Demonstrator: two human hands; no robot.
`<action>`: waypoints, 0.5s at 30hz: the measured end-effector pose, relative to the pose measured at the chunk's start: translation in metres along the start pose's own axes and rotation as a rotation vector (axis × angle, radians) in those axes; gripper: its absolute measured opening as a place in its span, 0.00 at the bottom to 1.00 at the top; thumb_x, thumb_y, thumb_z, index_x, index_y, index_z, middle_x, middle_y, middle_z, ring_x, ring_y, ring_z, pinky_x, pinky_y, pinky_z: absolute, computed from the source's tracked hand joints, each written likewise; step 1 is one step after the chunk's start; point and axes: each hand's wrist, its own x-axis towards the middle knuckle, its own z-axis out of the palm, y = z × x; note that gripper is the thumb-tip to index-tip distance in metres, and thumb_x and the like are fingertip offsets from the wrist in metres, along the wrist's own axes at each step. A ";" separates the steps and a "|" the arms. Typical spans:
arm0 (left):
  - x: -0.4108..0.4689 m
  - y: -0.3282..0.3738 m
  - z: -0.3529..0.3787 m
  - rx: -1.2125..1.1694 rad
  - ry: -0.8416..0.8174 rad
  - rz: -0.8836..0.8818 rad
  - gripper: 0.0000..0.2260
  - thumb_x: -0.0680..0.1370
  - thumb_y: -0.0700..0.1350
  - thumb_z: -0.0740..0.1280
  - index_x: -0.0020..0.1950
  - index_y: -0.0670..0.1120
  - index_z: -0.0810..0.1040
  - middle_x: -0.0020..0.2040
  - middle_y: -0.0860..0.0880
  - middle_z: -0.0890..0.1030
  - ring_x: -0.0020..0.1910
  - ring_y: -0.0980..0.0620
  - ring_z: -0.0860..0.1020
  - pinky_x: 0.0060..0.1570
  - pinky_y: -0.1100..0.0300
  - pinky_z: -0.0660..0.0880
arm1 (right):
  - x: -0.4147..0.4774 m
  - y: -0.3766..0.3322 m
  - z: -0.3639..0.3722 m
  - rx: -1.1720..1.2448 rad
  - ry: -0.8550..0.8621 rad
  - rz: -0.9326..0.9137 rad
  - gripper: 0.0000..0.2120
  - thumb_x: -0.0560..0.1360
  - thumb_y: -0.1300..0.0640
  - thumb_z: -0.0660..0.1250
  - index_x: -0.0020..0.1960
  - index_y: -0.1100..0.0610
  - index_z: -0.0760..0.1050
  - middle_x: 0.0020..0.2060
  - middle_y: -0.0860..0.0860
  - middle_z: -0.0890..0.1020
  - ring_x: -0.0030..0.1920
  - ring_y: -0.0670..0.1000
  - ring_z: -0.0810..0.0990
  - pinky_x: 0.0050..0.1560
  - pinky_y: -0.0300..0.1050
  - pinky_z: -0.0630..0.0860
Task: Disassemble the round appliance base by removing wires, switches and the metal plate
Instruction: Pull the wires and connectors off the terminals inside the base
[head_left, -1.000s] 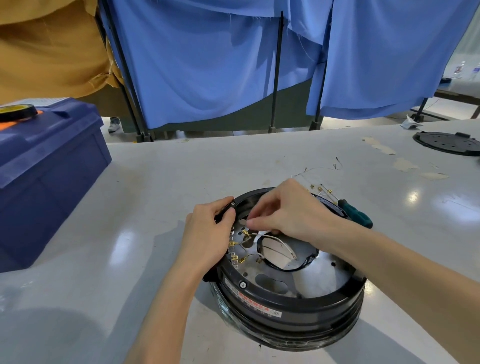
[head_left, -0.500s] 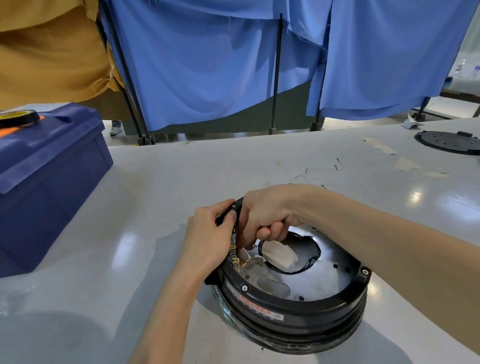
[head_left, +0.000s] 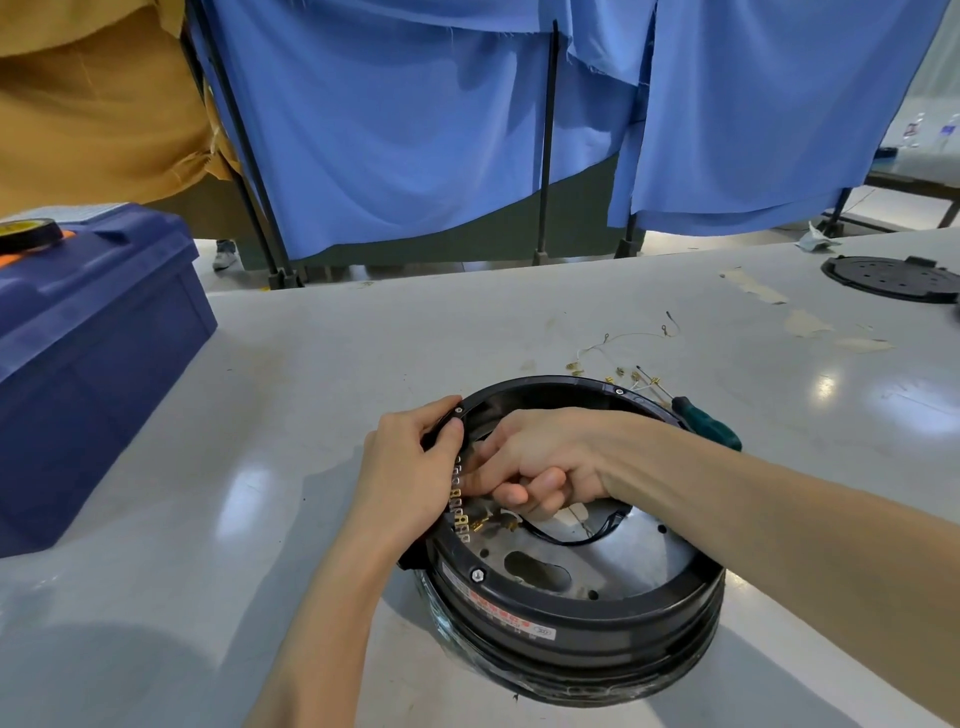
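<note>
Black: one base (head_left: 571, 618), two hands (head_left: 410, 467) (head_left: 545, 457)

Left hand (head_left: 410, 467) & right hand (head_left: 540, 457) both bare — uncovered from fingertips up the forearms (head_left: 322, 623) to the frame edge. Slim wrists, long slender fingers (head_left: 545, 480). Nails on the right hand look short & plain — others can't be made out.

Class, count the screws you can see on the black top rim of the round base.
3: one screw beside the left hand, one at the far side, one at the near left. The right forearm may hide more.
</note>
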 end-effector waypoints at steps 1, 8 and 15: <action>0.000 0.000 0.000 0.004 0.001 0.000 0.14 0.79 0.42 0.64 0.64 0.48 0.79 0.60 0.51 0.81 0.61 0.56 0.77 0.64 0.54 0.72 | 0.000 0.000 0.000 0.028 0.005 -0.001 0.10 0.80 0.67 0.59 0.41 0.61 0.72 0.19 0.50 0.71 0.13 0.41 0.59 0.15 0.30 0.55; 0.000 0.001 -0.003 0.035 -0.017 0.009 0.13 0.79 0.43 0.64 0.63 0.49 0.79 0.59 0.52 0.82 0.59 0.57 0.78 0.63 0.56 0.73 | 0.002 -0.006 0.005 -0.001 -0.005 0.027 0.15 0.80 0.69 0.55 0.36 0.61 0.68 0.16 0.47 0.66 0.13 0.40 0.60 0.15 0.30 0.53; -0.004 0.003 -0.007 0.068 -0.051 0.042 0.16 0.79 0.44 0.64 0.47 0.69 0.79 0.44 0.51 0.85 0.48 0.50 0.82 0.53 0.48 0.78 | 0.001 -0.007 0.005 0.060 -0.009 0.032 0.21 0.80 0.69 0.56 0.29 0.62 0.72 0.16 0.47 0.65 0.13 0.41 0.59 0.15 0.30 0.53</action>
